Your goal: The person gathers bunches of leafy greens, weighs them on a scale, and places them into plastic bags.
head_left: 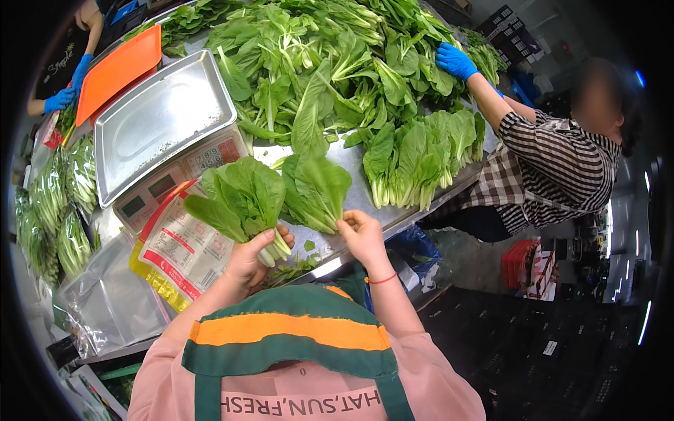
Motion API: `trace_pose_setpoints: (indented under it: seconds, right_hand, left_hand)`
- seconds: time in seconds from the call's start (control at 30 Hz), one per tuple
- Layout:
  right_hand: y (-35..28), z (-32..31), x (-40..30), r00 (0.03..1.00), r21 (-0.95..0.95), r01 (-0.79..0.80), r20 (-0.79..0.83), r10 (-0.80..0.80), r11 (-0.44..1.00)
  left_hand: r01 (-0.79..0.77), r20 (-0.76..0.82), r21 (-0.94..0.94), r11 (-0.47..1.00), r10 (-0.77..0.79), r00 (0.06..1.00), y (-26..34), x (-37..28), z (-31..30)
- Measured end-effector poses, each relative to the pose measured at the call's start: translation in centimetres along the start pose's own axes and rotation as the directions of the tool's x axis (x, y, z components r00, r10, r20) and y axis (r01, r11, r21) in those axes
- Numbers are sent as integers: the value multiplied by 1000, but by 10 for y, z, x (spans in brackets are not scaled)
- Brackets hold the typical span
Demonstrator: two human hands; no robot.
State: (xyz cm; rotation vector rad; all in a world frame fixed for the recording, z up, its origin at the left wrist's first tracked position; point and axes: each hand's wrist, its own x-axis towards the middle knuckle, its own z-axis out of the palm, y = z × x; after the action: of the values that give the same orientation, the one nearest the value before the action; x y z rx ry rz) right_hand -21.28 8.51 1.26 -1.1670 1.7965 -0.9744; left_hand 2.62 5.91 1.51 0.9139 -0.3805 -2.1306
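Observation:
A bunch of leafy greens (245,194) with pale stems is gripped in my left hand (255,258), leaves pointing away from me. My right hand (363,234) pinches the stem end of more leafy greens (318,192), whose leaves lie over the metal table (358,168). Beyond both hands a large heap of the same greens (326,68) covers much of the table. To the right, several greens stand in a neat row (421,158) along the table's edge. Small leaf scraps (295,268) lie close to my body, between my hands.
Left of my hands are a digital scale (174,184) with a metal tray (166,123), a printed plastic bag (184,247), clear bags (113,300), bagged greens (50,205) and an orange tray (121,73). Gloved co-workers' hands (455,60) reach in at right and at far left (60,100).

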Motion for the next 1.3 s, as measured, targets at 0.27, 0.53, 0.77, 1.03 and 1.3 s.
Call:
trace_pose_setpoints:
  seconds: [0.27, 0.53, 0.77, 1.03, 1.3]
  right_hand:
    - [-19, 30, -23, 967, 252, 6, 246, -70, 968]
    - [-17, 30, -58, 989, 737, -75, -30, 144, 672]
    - [19, -47, -57, 936, 346, -337, 22, 352, 875]
    - [-22, 35, 18, 972, -574, 231, 176, -157, 786]
    - [-89, 60, 10, 902, -51, 428, 84, -423, 902]
  left_hand:
    - [-47, 135, 129, 991, 29, 990, -5, 14, 28]
    - [54, 34, -34, 998, -53, 998, -10, 10, 19]
    - [103, -100, -112, 988, -115, 988, -6, -14, 4]
    - [156, -120, -13, 988, -156, 980, -32, 24, 1]
    - [-450, 249, 452, 770, 376, 893, 55, 24, 36]
